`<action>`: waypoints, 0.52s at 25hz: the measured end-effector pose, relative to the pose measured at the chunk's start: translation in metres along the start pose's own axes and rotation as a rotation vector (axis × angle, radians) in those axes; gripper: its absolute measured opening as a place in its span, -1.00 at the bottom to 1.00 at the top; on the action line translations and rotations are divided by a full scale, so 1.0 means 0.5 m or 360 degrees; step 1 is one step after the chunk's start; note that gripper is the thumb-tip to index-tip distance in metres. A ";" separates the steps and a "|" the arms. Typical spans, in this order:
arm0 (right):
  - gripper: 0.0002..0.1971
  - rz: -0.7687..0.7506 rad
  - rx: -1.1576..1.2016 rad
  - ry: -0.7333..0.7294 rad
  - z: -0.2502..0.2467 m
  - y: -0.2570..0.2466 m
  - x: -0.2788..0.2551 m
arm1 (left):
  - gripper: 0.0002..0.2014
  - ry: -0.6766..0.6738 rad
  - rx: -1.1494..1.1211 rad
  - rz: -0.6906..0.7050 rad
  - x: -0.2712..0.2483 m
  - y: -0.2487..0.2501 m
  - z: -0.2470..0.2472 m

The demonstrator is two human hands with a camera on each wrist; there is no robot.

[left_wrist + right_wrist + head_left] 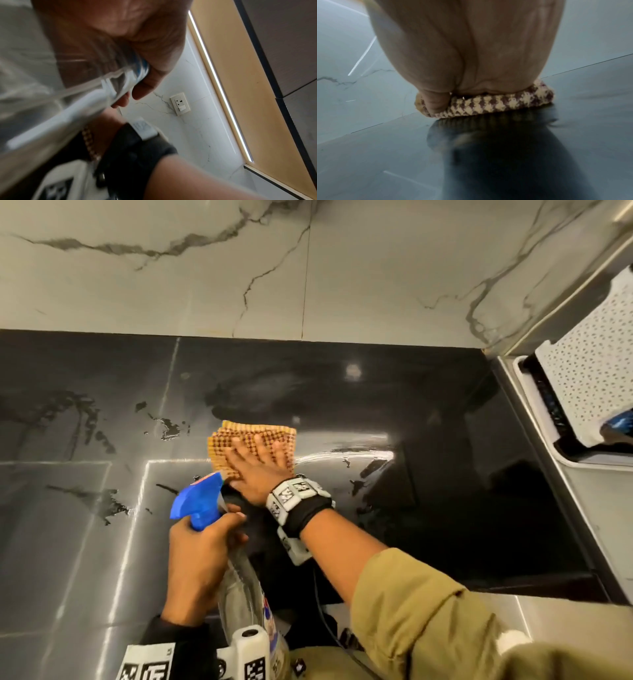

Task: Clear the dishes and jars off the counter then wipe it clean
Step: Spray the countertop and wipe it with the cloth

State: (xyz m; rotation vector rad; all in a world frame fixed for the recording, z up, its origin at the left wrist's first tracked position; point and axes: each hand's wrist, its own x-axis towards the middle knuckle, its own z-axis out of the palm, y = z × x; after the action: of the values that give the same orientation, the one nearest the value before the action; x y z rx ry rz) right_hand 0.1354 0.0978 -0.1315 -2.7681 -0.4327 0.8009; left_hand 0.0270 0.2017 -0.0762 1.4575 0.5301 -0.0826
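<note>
A folded orange-and-brown checked cloth (251,445) (496,105) lies on the glossy black counter (411,405) near its middle. My right hand (262,463) (467,54) presses flat on the cloth with straight, spread fingers. Just in front of it, my left hand (198,559) (137,40) grips a clear spray bottle (239,583) (60,101) by the neck, below its blue trigger head (198,501), held above the counter's front edge. Wet streaks (342,455) and droplets (168,426) shine on the counter around the cloth.
A white marble-veined wall (205,285) backs the counter, with a socket (180,103) on it. At the right stands a white appliance (582,392) with a speckled panel. A lit strip (219,83) runs under a wooden cabinet.
</note>
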 end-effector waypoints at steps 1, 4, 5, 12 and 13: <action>-0.32 0.0052 0.0031 0.0042 0.001 0.034 -0.023 | -0.92 -0.0002 0.0001 0.0011 -0.010 0.003 0.000; -0.32 0.0450 0.0251 0.0253 0.002 0.192 -0.111 | -0.92 -0.0070 0.0057 0.0074 -0.046 0.021 0.008; -0.31 0.0625 0.0342 0.0312 0.005 0.261 -0.149 | -0.93 -0.0089 0.0089 0.0099 -0.059 0.025 0.008; -0.33 0.1456 0.0624 0.0512 0.064 0.483 -0.364 | -0.88 -0.0124 0.0120 0.0247 -0.155 0.018 -0.037; -0.32 0.1391 0.0577 0.0531 0.070 0.448 -0.350 | -0.87 -0.0124 0.0120 0.0237 -0.171 0.011 -0.045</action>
State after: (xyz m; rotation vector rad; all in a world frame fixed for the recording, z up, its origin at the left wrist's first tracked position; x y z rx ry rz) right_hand 0.0231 -0.1656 -0.1422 -2.5905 0.9409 0.4590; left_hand -0.0530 0.2014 -0.0382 1.5566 0.3571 -0.0415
